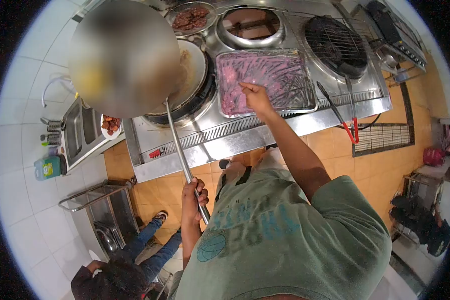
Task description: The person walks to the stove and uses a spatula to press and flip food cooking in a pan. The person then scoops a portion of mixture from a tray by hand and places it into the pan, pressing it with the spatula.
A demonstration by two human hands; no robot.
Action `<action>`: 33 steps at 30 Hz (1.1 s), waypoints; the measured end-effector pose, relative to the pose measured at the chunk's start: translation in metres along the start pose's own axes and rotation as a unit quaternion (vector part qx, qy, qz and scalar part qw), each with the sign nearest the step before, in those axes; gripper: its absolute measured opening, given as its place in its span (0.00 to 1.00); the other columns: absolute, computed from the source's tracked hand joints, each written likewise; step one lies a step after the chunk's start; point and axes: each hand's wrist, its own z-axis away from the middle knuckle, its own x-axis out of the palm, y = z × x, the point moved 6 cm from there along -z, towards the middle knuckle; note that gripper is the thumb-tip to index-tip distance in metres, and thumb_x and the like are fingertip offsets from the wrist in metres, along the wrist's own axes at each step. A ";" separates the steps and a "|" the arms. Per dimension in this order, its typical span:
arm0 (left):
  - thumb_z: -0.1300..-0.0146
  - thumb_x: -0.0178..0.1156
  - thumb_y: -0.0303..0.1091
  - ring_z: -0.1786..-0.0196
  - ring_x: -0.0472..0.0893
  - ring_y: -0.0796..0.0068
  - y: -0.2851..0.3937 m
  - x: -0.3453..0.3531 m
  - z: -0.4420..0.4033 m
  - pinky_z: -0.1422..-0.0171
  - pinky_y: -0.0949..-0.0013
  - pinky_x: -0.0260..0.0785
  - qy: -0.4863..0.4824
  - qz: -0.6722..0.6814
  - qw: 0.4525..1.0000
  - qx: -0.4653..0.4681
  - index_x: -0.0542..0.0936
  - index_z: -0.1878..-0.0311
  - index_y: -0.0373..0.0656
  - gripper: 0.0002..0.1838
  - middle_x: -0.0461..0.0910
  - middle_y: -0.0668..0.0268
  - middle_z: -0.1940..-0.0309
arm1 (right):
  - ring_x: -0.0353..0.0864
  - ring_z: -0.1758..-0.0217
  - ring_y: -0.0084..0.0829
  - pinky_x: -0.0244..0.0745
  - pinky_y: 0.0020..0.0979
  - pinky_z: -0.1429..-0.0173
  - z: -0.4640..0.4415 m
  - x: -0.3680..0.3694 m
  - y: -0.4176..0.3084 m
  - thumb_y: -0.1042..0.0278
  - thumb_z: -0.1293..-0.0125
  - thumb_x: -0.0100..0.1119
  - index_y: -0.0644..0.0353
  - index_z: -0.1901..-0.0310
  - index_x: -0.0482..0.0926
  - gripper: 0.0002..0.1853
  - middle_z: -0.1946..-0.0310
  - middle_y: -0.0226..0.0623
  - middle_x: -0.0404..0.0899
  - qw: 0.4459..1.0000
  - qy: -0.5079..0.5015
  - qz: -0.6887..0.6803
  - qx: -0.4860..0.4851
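Note:
My left hand (194, 196) is wrapped round the long metal handle (179, 150) of a cooking utensil. That handle runs up to the wok (200, 70) on the stove's left burner; the utensil's head is hidden by a round blur. Over a shallow metal tray (312, 106), my right hand (256, 98) has its index finger bent forward toward the thumb and the other fingers curled. Whatever it may pinch is too small to name. Pink, wet-looking food (265, 70) is smeared over the tray's bottom, with a lump at its left side.
Red-handled tongs (346, 125) lie on the stove's front edge. Behind the wok is a strainer of browned meat (190, 19). A wire grate (335, 42) covers the right burner. At left are a plate of meat (110, 125), a sink (74, 132) and another person (117, 277).

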 end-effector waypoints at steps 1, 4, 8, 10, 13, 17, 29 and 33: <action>0.33 0.48 0.39 0.83 0.61 0.88 -0.001 0.000 0.000 0.86 0.85 0.54 0.000 0.003 1.000 0.000 0.63 0.69 0.49 0.09 0.62 0.74 0.77 | 0.52 0.87 0.13 0.48 0.20 0.83 -0.001 0.006 -0.010 0.72 0.35 0.50 0.61 0.45 0.74 0.17 0.85 0.18 0.59 1.000 -0.006 0.009 -0.006; 0.32 0.47 0.39 0.83 0.61 0.88 -0.002 0.002 0.000 0.85 0.85 0.54 0.003 0.013 1.000 -0.003 0.64 0.65 0.49 0.07 0.62 0.74 0.76 | 0.52 0.86 0.13 0.48 0.20 0.83 -0.013 0.034 -0.033 0.71 0.35 0.50 0.62 0.45 0.73 0.17 0.84 0.19 0.60 0.998 -0.044 0.021 -0.036; 0.32 0.47 0.39 0.83 0.61 0.87 -0.007 0.001 -0.001 0.85 0.84 0.53 -0.003 0.026 1.000 -0.007 0.65 0.61 0.49 0.06 0.63 0.74 0.75 | 0.74 0.81 0.25 0.67 0.29 0.75 -0.055 0.094 -0.033 0.68 0.39 0.54 0.62 0.51 0.78 0.15 0.80 0.34 0.78 0.990 -0.084 0.088 -0.076; 0.32 0.47 0.39 0.83 0.60 0.87 -0.009 0.000 -0.003 0.85 0.84 0.52 -0.001 0.033 0.999 -0.010 0.65 0.60 0.49 0.06 0.63 0.73 0.75 | 0.79 0.74 0.34 0.72 0.35 0.69 -0.078 0.133 -0.030 0.70 0.41 0.53 0.63 0.54 0.79 0.15 0.77 0.41 0.80 0.951 -0.058 0.217 -0.210; 0.32 0.48 0.39 0.83 0.60 0.87 -0.008 0.003 -0.002 0.85 0.84 0.52 0.003 0.044 0.999 0.000 0.65 0.60 0.49 0.06 0.63 0.73 0.75 | 0.81 0.66 0.44 0.75 0.42 0.60 -0.091 0.181 -0.034 0.71 0.45 0.52 0.62 0.60 0.81 0.12 0.72 0.47 0.81 0.861 -0.061 0.403 -0.306; 0.33 0.48 0.38 0.83 0.61 0.86 -0.010 0.001 -0.005 0.86 0.84 0.53 -0.013 0.057 0.998 -0.005 0.63 0.63 0.48 0.07 0.63 0.72 0.75 | 0.79 0.57 0.50 0.74 0.44 0.51 -0.090 0.211 -0.041 0.71 0.46 0.52 0.61 0.63 0.81 0.11 0.66 0.51 0.80 0.752 -0.123 0.576 -0.297; 0.33 0.49 0.37 0.84 0.62 0.87 -0.007 0.004 -0.005 0.86 0.84 0.54 -0.008 0.049 0.999 -0.009 0.62 0.65 0.47 0.08 0.63 0.72 0.75 | 0.79 0.58 0.51 0.75 0.44 0.53 -0.111 0.212 -0.053 0.74 0.47 0.52 0.63 0.67 0.81 0.08 0.62 0.53 0.78 0.716 -0.162 0.600 -0.316; 0.33 0.49 0.38 0.83 0.62 0.87 -0.006 0.004 -0.005 0.86 0.84 0.54 -0.004 0.047 0.999 -0.012 0.63 0.66 0.47 0.09 0.63 0.72 0.75 | 0.79 0.58 0.50 0.75 0.43 0.53 -0.117 0.217 -0.038 0.74 0.49 0.55 0.62 0.66 0.81 0.08 0.64 0.52 0.79 0.695 -0.169 0.626 -0.312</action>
